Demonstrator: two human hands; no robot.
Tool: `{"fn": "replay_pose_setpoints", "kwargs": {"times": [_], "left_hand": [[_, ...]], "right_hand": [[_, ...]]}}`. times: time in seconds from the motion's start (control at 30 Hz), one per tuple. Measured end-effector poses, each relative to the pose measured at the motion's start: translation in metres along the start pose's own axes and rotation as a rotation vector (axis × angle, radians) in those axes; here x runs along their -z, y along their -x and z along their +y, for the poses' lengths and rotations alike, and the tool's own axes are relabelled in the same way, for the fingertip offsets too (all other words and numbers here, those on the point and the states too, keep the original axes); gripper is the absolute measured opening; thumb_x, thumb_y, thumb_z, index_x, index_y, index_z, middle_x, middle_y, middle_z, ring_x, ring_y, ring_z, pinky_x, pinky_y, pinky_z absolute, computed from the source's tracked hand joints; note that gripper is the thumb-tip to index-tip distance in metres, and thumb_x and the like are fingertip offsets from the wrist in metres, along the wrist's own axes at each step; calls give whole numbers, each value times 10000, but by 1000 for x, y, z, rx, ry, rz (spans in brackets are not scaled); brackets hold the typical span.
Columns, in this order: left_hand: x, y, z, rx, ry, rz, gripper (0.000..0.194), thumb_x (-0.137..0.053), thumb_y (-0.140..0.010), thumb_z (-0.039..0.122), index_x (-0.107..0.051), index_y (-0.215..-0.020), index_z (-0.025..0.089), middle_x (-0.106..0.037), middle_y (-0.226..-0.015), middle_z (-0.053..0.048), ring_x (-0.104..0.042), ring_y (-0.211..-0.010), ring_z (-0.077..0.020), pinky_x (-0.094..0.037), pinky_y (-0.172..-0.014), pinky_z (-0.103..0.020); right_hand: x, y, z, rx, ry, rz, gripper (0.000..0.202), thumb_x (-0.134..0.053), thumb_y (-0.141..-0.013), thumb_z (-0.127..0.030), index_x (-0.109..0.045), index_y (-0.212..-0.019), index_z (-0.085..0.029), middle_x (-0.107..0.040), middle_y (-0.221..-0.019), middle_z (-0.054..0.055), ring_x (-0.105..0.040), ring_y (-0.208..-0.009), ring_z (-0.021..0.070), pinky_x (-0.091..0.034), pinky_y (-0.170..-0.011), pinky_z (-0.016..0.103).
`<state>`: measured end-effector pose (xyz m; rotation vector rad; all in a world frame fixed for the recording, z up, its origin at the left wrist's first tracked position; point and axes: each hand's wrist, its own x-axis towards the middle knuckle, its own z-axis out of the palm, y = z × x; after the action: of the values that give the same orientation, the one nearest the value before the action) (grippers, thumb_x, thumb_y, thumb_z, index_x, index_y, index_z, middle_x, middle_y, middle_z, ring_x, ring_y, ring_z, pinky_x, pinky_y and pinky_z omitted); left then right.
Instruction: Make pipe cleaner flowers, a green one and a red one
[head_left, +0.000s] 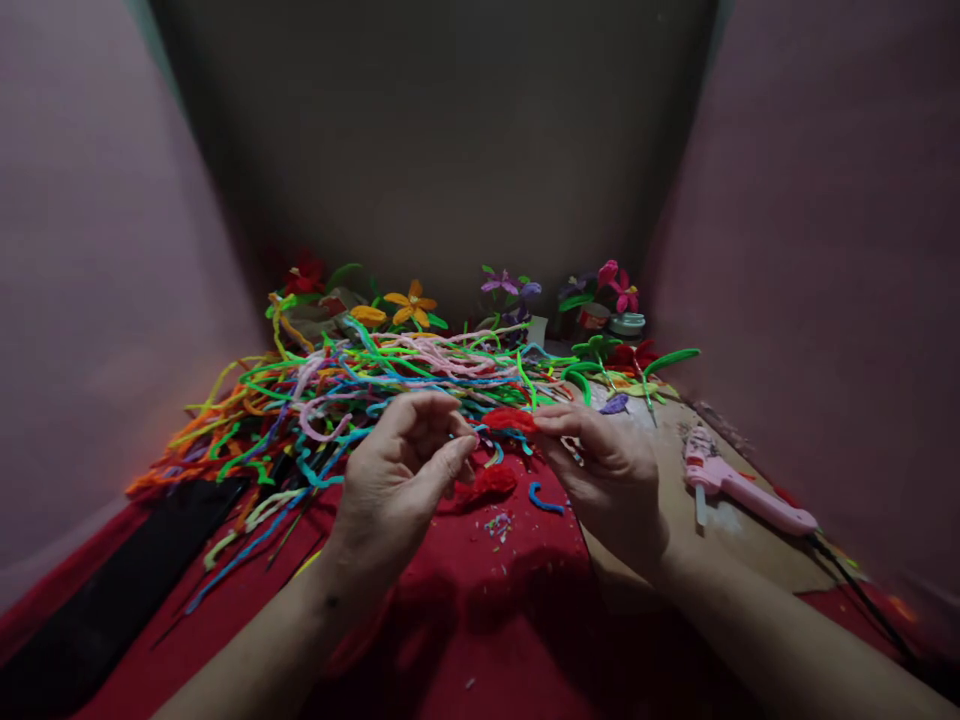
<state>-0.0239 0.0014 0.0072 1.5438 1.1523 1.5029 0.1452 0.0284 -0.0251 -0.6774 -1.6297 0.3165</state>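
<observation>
My right hand [607,455] pinches the right end of a fuzzy red pipe-cleaner petal [508,419] between thumb and fingers. Close to the petal's left end is my left hand [416,455], its thumb and fingertips pressed together; what they hold, if anything, is too small to make out. Below the hands, another red fuzzy pipe-cleaner piece [491,484] lies on the red cloth [517,580]. A short blue pipe-cleaner bit [545,500] and small colourful clippings [498,525] lie near it.
Behind my hands spreads a tangled heap of pipe cleaners [420,360]. A pink glue gun [750,495] rests on a brown board [660,530] at right. Finished fuzzy flowers, including an orange flower [412,304], stand at the back. A long black object [127,570] lies at left.
</observation>
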Motion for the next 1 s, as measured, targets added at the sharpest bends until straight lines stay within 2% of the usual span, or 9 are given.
{"fn": "replay_pose_setpoints", "kwargs": {"times": [0.1,0.2,0.27,0.33,0.43,0.67,1.0], "left_hand": [[2,0,-3,-37,-192,-33,64,-594,-763,195,-556,-808,170,-614,-700,14,-583,-568,-91,-479,-535,-190],[1,3,-9,-222,-374,-33,53,-599,-763,180,-584,-813,181,-629,-763,7,-598,-653,-98,-491,-636,-201],[1,5,-13,-294,-428,-44,58,-607,-761,176,-595,-817,190,-634,-777,9,-601,-683,-99,-489,-662,-198],[0,7,-15,-255,-391,-42,67,-608,-766,186,-600,-832,195,-638,-771,11,-603,-655,-96,-493,-631,-195],[-1,9,-16,-99,-229,-58,82,-609,-769,211,-611,-849,192,-648,-727,13,-598,-570,-93,-494,-547,-193],[-5,4,-16,240,176,-152,69,-607,-768,187,-601,-832,163,-665,-568,7,-591,-479,-113,-489,-466,-210],[-6,8,-22,199,209,-75,31,-623,-739,129,-628,-753,156,-649,-540,13,-596,-458,-125,-483,-453,-227]], "right_hand": [[3,4,2,154,165,-20,242,-560,-760,-24,-596,-874,-235,-667,-845,36,-631,-813,161,-509,-734,314],[7,8,2,223,241,-68,255,-547,-764,-6,-562,-903,-220,-666,-874,65,-636,-829,159,-514,-726,309],[9,10,2,243,257,-93,252,-542,-769,-7,-541,-914,-212,-662,-888,83,-636,-842,164,-518,-732,318],[10,14,4,251,274,-116,254,-538,-774,-15,-527,-936,-210,-658,-912,97,-633,-866,173,-522,-751,339],[10,18,6,251,270,-148,262,-525,-788,-29,-513,-972,-215,-650,-948,108,-631,-892,180,-532,-754,351],[12,18,7,270,245,-181,284,-506,-798,-37,-504,-1013,-222,-652,-937,94,-631,-874,173,-536,-731,340],[11,23,4,238,293,-206,262,-522,-797,-60,-532,-994,-233,-668,-926,81,-634,-869,177,-532,-748,344]]}}
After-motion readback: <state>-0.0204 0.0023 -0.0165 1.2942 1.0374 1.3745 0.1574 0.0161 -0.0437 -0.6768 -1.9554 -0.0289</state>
